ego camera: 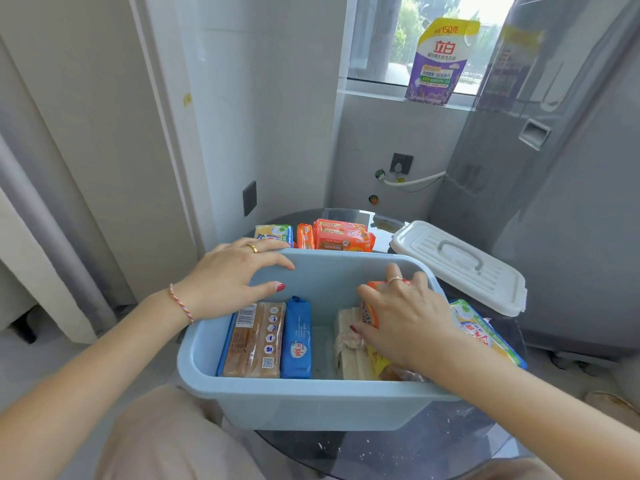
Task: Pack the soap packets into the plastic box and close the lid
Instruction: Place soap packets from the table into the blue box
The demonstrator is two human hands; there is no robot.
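Blue box (294,403) at 6 o'clock on glass surface (433,452). My right hand (408,323) inside, fingers pinching an orange packet (372,311). Left hand (228,278) spread flat on rim, 10 o'clock. Loose packets (341,235) at 12, lid (457,265) at 2.

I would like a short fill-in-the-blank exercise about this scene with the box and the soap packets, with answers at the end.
1. The white lid lies on the glass table, so the blue box is ____.
2. The left hand rests on the box's ____ wall.
3. The right hand grips an ____ soap packet inside the box.

Answers: open; far; orange
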